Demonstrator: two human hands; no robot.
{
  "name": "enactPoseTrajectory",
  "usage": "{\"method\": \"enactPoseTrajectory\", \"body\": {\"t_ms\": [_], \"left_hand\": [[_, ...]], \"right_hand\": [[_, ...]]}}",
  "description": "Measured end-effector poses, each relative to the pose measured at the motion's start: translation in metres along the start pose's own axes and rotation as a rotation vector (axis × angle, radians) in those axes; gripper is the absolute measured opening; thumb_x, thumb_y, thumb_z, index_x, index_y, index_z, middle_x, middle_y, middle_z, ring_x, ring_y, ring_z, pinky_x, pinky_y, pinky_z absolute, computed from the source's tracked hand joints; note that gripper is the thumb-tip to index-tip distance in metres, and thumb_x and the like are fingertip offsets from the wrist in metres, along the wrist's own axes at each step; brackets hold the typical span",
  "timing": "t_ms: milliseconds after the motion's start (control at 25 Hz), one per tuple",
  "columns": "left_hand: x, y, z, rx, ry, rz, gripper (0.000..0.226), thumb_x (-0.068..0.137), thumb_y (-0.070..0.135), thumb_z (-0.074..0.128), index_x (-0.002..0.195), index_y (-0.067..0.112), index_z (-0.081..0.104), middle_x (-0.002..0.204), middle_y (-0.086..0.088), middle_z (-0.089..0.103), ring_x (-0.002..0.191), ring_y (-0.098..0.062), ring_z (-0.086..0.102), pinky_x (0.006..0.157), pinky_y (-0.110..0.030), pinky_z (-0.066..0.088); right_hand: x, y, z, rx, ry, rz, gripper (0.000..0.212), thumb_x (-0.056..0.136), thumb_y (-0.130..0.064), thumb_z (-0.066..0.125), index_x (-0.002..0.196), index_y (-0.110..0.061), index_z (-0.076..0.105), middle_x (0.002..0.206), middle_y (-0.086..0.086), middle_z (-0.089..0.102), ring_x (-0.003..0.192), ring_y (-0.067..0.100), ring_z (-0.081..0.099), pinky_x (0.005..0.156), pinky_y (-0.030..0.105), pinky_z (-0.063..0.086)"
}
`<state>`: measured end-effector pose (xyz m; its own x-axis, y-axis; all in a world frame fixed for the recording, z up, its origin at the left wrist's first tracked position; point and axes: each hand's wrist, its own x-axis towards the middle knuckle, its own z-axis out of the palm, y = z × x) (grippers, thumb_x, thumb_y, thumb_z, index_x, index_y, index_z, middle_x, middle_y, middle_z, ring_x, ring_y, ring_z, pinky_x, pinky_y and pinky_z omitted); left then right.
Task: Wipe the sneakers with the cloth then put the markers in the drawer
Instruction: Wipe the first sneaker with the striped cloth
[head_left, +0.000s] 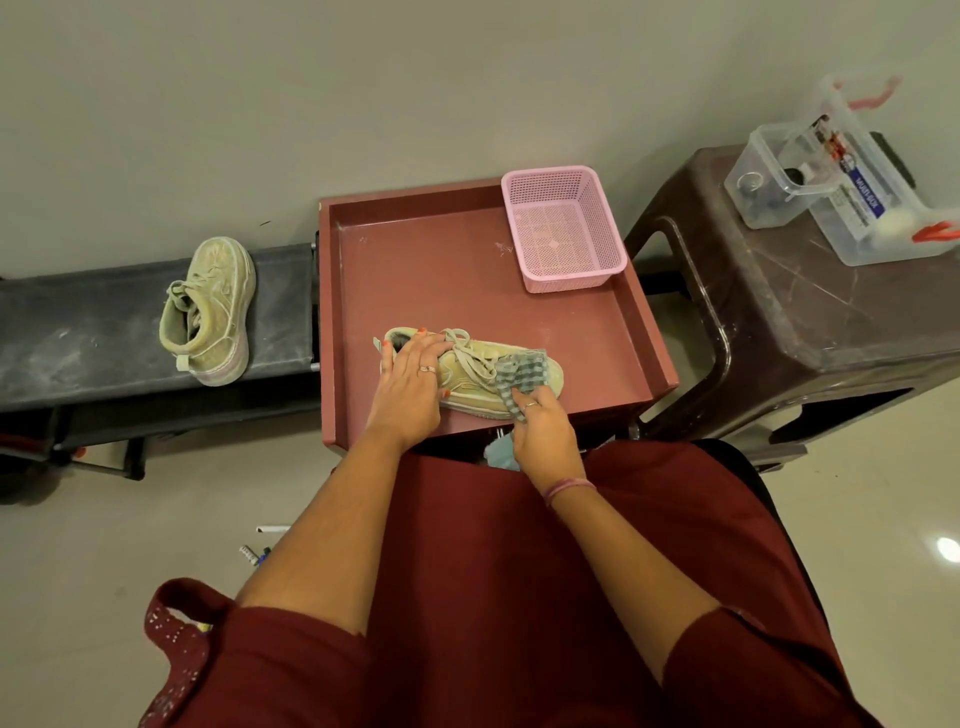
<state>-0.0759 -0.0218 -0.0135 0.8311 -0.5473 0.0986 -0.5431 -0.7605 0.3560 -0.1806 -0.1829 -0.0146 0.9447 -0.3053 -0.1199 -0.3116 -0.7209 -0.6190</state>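
Head view, looking down. I see a red tray (415, 270) at centre, carrying a beige sneaker (480, 376) on its side near the 6 o'clock edge, toe pointing to 3 o'clock. My left hand (410, 384) lies flat over the heel and collar of this sneaker, fingers spread, pressing it down rather than closing around it. My right hand (543, 431) is clenched on a grey checked cloth (519, 371), which is draped across the toe section of the shoe; the loose end of the cloth hangs below the hand past the tray edge.

A second sneaker (210, 312) rests on a dark counter (78, 327) at 9 o'clock, well apart from the tray. A pink basket (563, 223) stands in the tray's 1 o'clock corner. A brown stool (779, 312) at 3 o'clock bears clear plastic boxes (841, 182). On the floor (104, 545) at 8 o'clock lie small objects, probably the markers (257, 552), partly hidden by my left forearm.
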Motion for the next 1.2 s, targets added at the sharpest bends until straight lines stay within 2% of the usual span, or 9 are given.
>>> {"method": "enactPoseTrajectory", "body": {"t_ms": [200,320,400,560,720,800,1000,1120,1200], "left_hand": [[0.001,-0.001,0.000,-0.003,0.017,0.010,0.063,0.080,0.004,0.065,0.138,0.009,0.041,0.145,-0.009,0.041,0.142,-0.026,0.026,0.117,-0.048,-0.001],[0.001,0.000,0.000,-0.009,0.015,0.002,0.063,0.080,0.003,0.064,0.137,0.009,0.041,0.145,-0.010,0.041,0.142,-0.027,0.026,0.117,-0.048,-0.001],[0.000,0.001,0.000,0.001,0.016,0.001,0.062,0.080,0.003,0.065,0.137,0.009,0.041,0.144,-0.010,0.041,0.142,-0.026,0.027,0.117,-0.049,0.001],[0.001,0.002,0.002,0.005,0.029,-0.018,0.063,0.079,0.002,0.066,0.136,0.009,0.042,0.143,-0.009,0.043,0.141,-0.026,0.029,0.117,-0.050,0.004],[0.001,0.002,0.004,0.004,0.031,-0.025,0.063,0.078,0.000,0.065,0.137,0.009,0.042,0.143,-0.009,0.042,0.141,-0.025,0.029,0.117,-0.048,0.002],[0.001,0.001,0.005,0.005,0.034,-0.025,0.064,0.077,-0.002,0.065,0.136,0.009,0.043,0.142,-0.009,0.043,0.140,-0.025,0.029,0.117,-0.049,0.004],[0.001,0.003,0.004,0.018,0.036,-0.036,0.061,0.078,0.000,0.066,0.135,0.009,0.044,0.141,-0.009,0.045,0.140,-0.025,0.030,0.118,-0.050,0.005],[0.003,0.006,0.004,0.003,0.052,-0.048,0.060,0.077,0.002,0.068,0.133,0.008,0.046,0.139,-0.008,0.048,0.138,-0.025,0.033,0.117,-0.048,0.003],[0.003,0.006,0.004,0.011,0.060,-0.054,0.061,0.077,0.002,0.069,0.133,0.008,0.046,0.138,-0.008,0.048,0.137,-0.025,0.034,0.117,-0.047,0.003]], "right_hand": [[0.009,0.016,-0.057,0.075,0.263,0.150,0.021,0.086,0.000,0.050,0.101,0.007,0.063,0.101,0.011,0.046,0.085,0.019,0.050,0.076,0.015,0.035],[0.042,0.025,-0.065,0.054,0.114,0.196,0.039,0.089,0.008,0.041,0.126,0.007,0.054,0.125,0.020,0.049,0.112,0.030,0.051,0.090,0.012,0.031],[0.045,0.018,-0.052,0.001,-0.059,0.164,0.056,0.088,0.013,0.033,0.142,-0.004,0.039,0.142,0.018,0.043,0.126,0.032,0.046,0.104,0.022,0.030],[0.002,0.011,-0.017,-0.034,-0.039,0.264,0.067,0.091,0.011,0.032,0.151,-0.013,0.014,0.160,0.004,0.010,0.130,0.028,0.043,0.103,0.031,0.036],[-0.005,0.016,-0.014,0.111,0.021,0.248,0.065,0.090,0.013,0.033,0.150,-0.011,0.021,0.158,0.003,0.016,0.138,0.022,0.033,0.109,0.023,0.025],[0.019,0.019,-0.020,0.094,0.032,0.226,0.064,0.088,0.013,0.032,0.148,-0.010,0.027,0.155,0.006,0.025,0.140,0.021,0.030,0.114,0.026,0.022],[0.086,0.034,-0.038,-0.079,-0.255,0.186,0.057,0.089,0.003,0.041,0.143,-0.014,0.037,0.142,0.013,0.039,0.125,0.033,0.047,0.106,0.038,0.038],[0.055,0.024,-0.018,0.067,-0.088,0.241,0.075,0.083,0.015,0.037,0.150,-0.015,0.022,0.154,0.007,0.024,0.139,0.025,0.031,0.115,0.030,0.026],[0.018,0.010,-0.002,0.185,0.018,0.309,0.087,0.079,0.023,0.034,0.152,-0.016,0.010,0.160,0.001,0.004,0.141,0.019,0.024,0.105,0.017,0.030]]}}
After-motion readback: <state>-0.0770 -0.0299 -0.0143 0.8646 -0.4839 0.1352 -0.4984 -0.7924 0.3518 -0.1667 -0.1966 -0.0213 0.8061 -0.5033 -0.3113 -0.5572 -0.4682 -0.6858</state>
